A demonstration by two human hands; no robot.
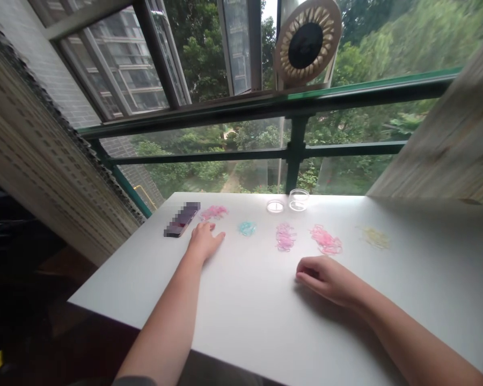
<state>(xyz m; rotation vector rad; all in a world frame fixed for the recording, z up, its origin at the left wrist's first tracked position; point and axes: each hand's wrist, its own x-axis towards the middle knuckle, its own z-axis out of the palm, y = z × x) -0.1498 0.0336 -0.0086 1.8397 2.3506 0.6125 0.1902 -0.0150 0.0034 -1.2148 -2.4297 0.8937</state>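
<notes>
My left hand (206, 240) reaches over the white table, thumb apart from the fingers, holding nothing that I can see. Just beyond its fingertips lies a pink pile of small bands (214, 212). My right hand (320, 275) rests with its fingers curled; whether something is inside is hidden. Near it are a coral-pink pile (326, 239) and a purple-pink pile (285, 237). A turquoise pile (247, 228) lies right of my left hand, and a yellow pile (376, 238) sits farthest right.
A phone-like dark object (182, 219), partly pixelated, lies left of the pink pile. A clear round container (299, 200) and a clear flat lid (275, 206) stand at the back of the white table (241, 300). Beyond are a green railing (241, 113) and window.
</notes>
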